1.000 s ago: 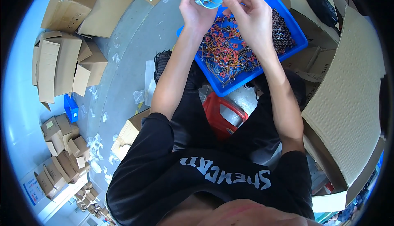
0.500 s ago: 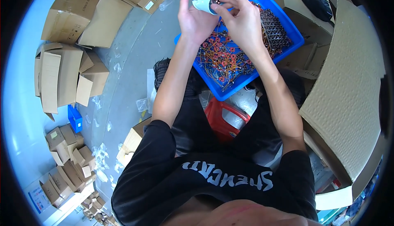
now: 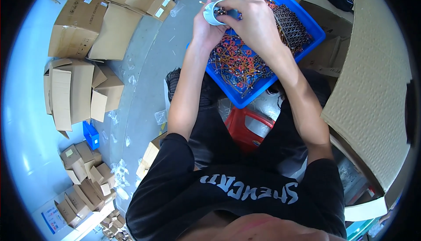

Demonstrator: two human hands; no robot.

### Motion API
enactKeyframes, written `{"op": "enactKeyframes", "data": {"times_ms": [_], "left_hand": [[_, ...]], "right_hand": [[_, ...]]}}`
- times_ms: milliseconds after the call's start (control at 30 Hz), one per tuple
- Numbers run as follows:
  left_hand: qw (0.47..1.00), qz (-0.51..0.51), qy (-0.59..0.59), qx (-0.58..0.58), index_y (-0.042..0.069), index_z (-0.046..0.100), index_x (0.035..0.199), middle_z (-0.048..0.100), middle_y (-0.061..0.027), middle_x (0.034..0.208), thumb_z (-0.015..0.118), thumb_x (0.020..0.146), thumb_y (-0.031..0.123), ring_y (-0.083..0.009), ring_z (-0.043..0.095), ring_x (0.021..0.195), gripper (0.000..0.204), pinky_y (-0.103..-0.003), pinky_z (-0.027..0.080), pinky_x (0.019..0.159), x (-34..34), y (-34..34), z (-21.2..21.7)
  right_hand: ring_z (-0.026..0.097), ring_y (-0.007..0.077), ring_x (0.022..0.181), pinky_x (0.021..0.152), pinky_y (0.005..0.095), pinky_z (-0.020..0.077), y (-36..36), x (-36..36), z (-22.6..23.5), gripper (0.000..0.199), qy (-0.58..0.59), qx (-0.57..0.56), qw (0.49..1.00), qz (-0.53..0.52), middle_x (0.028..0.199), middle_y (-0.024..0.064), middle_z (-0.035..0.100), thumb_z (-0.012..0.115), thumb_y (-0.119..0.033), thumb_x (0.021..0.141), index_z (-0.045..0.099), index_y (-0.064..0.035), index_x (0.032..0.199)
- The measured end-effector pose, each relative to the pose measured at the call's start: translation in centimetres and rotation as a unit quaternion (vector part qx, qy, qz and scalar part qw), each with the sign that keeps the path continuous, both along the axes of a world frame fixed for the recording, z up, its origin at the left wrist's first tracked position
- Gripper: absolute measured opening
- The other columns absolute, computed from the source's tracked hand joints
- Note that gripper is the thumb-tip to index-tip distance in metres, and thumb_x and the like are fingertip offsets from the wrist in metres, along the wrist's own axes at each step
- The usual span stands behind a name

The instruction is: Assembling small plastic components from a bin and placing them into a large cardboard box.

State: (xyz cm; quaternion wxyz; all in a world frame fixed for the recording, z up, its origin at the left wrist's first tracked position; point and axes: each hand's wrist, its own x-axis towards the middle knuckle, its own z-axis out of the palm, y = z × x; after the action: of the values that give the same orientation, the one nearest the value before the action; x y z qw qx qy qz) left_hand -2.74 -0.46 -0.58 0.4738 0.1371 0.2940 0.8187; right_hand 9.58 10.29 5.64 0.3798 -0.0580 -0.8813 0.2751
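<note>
My left hand [image 3: 205, 30] is wrapped round a small white cup [image 3: 209, 14], tilted so its opening faces my right hand. Small dark and coppery parts [image 3: 220, 11] show at the cup's mouth. The fingers of my right hand [image 3: 254, 17] are closed at that opening, thumb and forefinger at the rim; what lies between them is too small to make out. Beneath both hands stands a blue plastic tray [image 3: 240, 102]. It holds a tangle of orange-wired parts with red rings [image 3: 239, 63] and, on the right, a block of dark round parts in rows [image 3: 291, 27].
A red plastic stool [image 3: 239, 129] stands between my legs. Close on my right is a large open cardboard box [image 3: 372, 87]. Cardboard boxes [image 3: 72, 94] line the left side, with a small blue bin [image 3: 91, 135] among them. Plastic scraps [image 3: 119, 173] litter the floor.
The cup has turned so that its opening shows more toward me. My right hand has shifted slightly down and left at its mouth. The whole view has shifted a little.
</note>
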Motion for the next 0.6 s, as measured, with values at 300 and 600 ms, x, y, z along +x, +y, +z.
{"op": "enactKeyframes", "data": {"times_ms": [300,600], "left_hand": [[0.993,-0.097,-0.038,0.051,0.005,0.059,0.102,0.064,-0.0068,0.093,0.031,0.097,0.040,-0.0188,0.059,0.083,0.045,-0.037,0.048,0.073,0.5,0.2,1.3],[0.993,-0.094,-0.053,0.046,0.005,0.059,0.106,0.064,-0.0071,0.094,0.033,0.096,0.041,-0.0184,0.060,0.088,0.046,-0.033,0.048,0.075,0.4,-0.3,1.0]], "right_hand": [[0.058,0.0252,0.078,0.072,0.0355,0.0468,1.3,0.4,0.3,0.018,-0.002,0.088,0.996,0.022,0.079,0.0092,0.061,0.071,-0.011,0.070,0.069,-0.0054,0.087],[0.059,0.0265,0.085,0.077,0.0364,0.0483,1.3,0.6,0.9,0.017,-0.016,0.109,0.992,0.055,0.083,0.0100,0.061,0.069,-0.007,0.070,0.068,-0.0027,0.086]]}}
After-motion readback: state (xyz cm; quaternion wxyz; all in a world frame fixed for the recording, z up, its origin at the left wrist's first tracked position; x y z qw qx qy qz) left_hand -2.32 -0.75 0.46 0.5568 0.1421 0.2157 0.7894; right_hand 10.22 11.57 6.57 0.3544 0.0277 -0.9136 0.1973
